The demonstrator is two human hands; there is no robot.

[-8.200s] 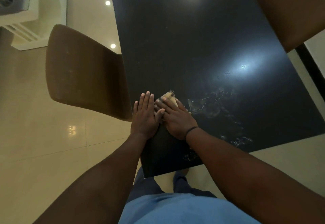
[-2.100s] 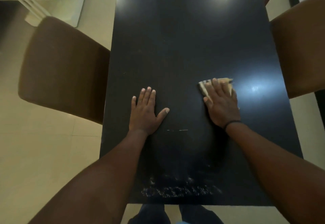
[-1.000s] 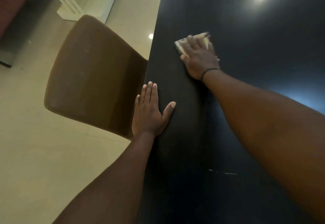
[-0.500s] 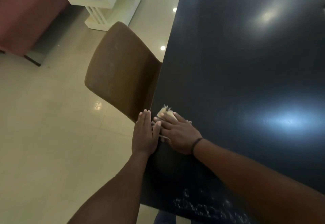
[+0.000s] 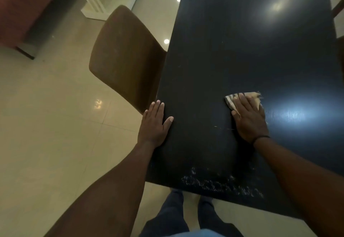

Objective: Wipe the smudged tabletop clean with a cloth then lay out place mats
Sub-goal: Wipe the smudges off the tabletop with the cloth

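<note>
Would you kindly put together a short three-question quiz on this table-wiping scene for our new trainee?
1. True or false: the right hand presses the folded beige striped cloth flat on the glossy black rectangular tabletop.
2. Where do whitish smudges remain? A) far end B) near edge, by the person's feet C) under the left hand
3. Fill in: the brown curved-back chair stands at the table's ____ side.

Key: 1 true; 2 B; 3 left.
</note>
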